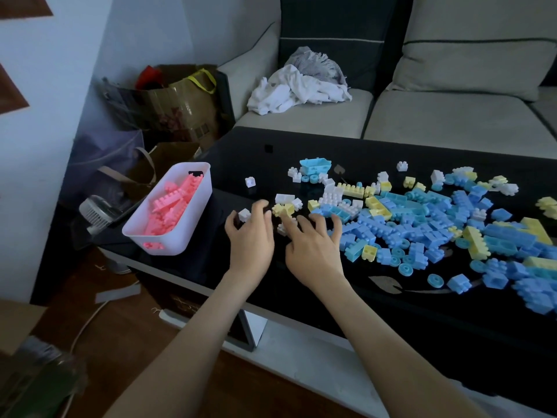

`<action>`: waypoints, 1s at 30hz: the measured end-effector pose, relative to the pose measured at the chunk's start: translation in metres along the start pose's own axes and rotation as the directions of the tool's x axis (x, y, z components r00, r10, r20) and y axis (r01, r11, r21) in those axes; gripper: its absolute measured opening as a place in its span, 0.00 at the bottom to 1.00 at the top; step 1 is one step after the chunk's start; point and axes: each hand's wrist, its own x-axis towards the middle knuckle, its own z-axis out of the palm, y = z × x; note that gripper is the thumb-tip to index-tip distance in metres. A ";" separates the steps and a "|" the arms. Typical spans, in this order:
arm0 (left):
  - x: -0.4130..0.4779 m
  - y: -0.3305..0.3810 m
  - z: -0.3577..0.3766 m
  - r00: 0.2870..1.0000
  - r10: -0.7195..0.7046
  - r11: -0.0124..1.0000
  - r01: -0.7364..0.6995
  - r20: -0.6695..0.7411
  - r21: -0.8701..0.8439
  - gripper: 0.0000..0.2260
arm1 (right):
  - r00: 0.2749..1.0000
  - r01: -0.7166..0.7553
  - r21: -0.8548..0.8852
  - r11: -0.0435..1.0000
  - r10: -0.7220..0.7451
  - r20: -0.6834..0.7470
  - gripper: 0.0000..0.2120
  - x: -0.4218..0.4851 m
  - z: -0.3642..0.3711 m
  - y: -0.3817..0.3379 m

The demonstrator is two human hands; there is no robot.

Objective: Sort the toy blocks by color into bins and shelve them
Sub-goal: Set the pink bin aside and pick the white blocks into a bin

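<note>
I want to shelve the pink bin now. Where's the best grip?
Take the bin by its two short ends, where handle slots are cut, reaching down from above; it is long, open-topped and holds loose pink blocks, so lift it level.

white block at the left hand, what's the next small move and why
Probably lift the white block that the left hand pinches and set it apart from the pile, not in the bin: that bin holds only pink blocks, and no other bin shows. The right hand rests spread at the pile's edge.
</note>
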 end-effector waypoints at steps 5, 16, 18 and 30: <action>0.007 0.001 -0.013 0.966 -0.258 0.876 0.239 0.013 -0.419 0.11 | 0.999 -0.040 0.025 0.999 0.040 0.005 0.17 0.001 -0.001 -0.002; 0.038 -0.023 -0.027 0.932 -0.362 0.872 0.332 -0.019 -0.360 0.09 | 0.960 -0.029 -0.004 1.000 0.026 -0.280 0.22 -0.001 0.009 -0.002; 0.038 -0.034 -0.024 0.946 -0.308 0.939 0.319 0.098 -0.129 0.13 | 0.952 -0.022 -0.027 0.999 0.013 -0.306 0.24 -0.001 0.009 -0.002; 0.050 -0.005 -0.030 0.919 -0.235 0.963 0.264 0.317 -0.050 0.12 | 0.943 -0.089 0.290 0.953 0.174 -0.282 0.24 -0.011 -0.011 0.006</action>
